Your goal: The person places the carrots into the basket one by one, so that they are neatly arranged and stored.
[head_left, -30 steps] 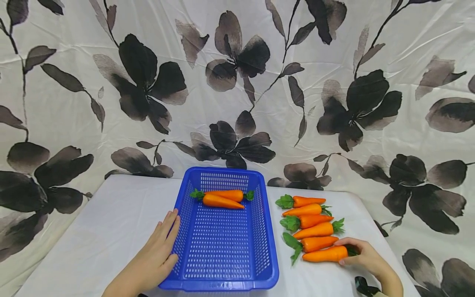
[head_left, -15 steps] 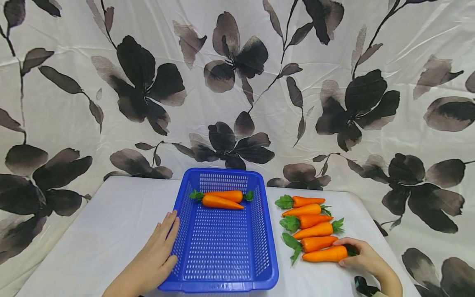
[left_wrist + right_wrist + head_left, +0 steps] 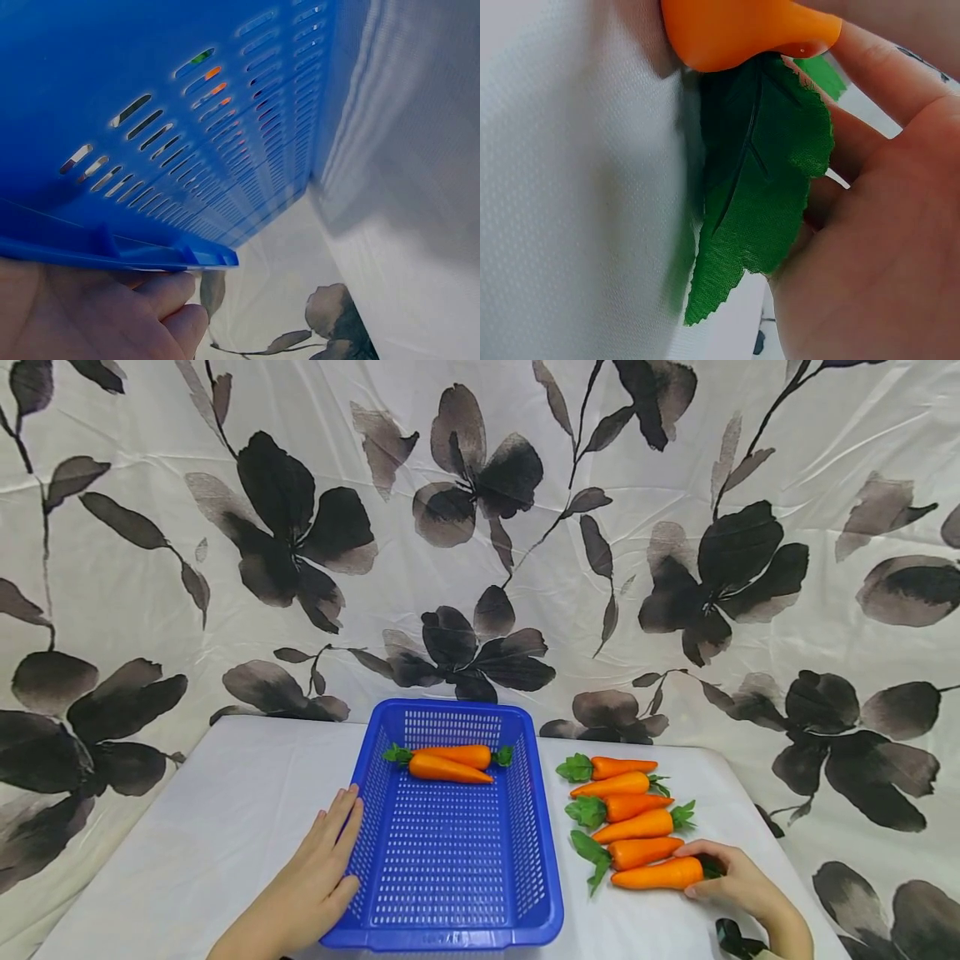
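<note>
My left hand [image 3: 315,868] rests with fairly straight fingers along the left rim of a blue perforated basket [image 3: 551,885]. In the left wrist view its fingers lie under the basket's rim [image 3: 127,259]. Two carrots with green tops, one [image 3: 450,768] in front of the other [image 3: 457,754], lie in the basket's far half. My right hand [image 3: 738,885] pinches the leafy end of the nearest carrot [image 3: 652,874] in a column on the table. In the right wrist view, that carrot's green leaf [image 3: 757,172] hangs beside the palm, and its orange end [image 3: 735,30] is at the fingertips.
Several more carrots, among them one [image 3: 637,825] mid-column, lie side by side right of the basket, with tops pointing alternately left and right. A white cloth covers the table [image 3: 247,802]. Behind it hangs a floral curtain [image 3: 465,568]. A black strap [image 3: 738,939] shows at the right wrist.
</note>
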{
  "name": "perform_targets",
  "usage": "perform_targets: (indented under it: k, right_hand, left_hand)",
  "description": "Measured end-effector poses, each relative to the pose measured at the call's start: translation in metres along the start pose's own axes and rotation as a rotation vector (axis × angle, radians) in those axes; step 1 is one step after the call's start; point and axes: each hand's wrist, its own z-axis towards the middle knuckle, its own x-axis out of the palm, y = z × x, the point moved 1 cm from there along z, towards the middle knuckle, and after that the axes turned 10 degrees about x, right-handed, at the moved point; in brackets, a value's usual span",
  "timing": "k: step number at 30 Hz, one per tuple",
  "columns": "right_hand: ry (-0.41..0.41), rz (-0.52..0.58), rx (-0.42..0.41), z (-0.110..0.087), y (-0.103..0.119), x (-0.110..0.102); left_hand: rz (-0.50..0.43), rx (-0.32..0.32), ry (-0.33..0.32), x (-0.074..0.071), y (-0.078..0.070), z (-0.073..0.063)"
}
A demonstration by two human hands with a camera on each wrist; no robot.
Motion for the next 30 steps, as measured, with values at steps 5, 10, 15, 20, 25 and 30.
perform_targets:
  k: [5,10,15,20,25,30]
  right_hand:
    - [0.000,-0.005,-0.003,-0.002,0.002,-0.001]
    - [-0.021,-0.010,-0.035,-0.004,0.002,-0.004]
    - [-0.053,0.001,-0.032,-0.004,0.004,-0.006]
    - [-0.089,0.002,-0.047,-0.007,0.010,-0.007]
    - [-0.132,-0.004,-0.062,-0.010,0.019,-0.008]
    - [-0.170,-0.009,-0.065,-0.013,0.030,-0.008]
  left_hand:
    - [-0.008,-0.001,0.000,0.000,0.000,0.000]
    - [0.001,0.005,-0.002,0.000,0.000,0.000]
    - [0.003,0.010,-0.005,0.000,0.001,0.000]
    - [-0.011,-0.009,0.013,0.000,0.000,0.000]
    - [-0.020,-0.017,0.020,0.000,0.000,0.000]
    - [-0.022,-0.010,0.012,-0.001,-0.001,0.000]
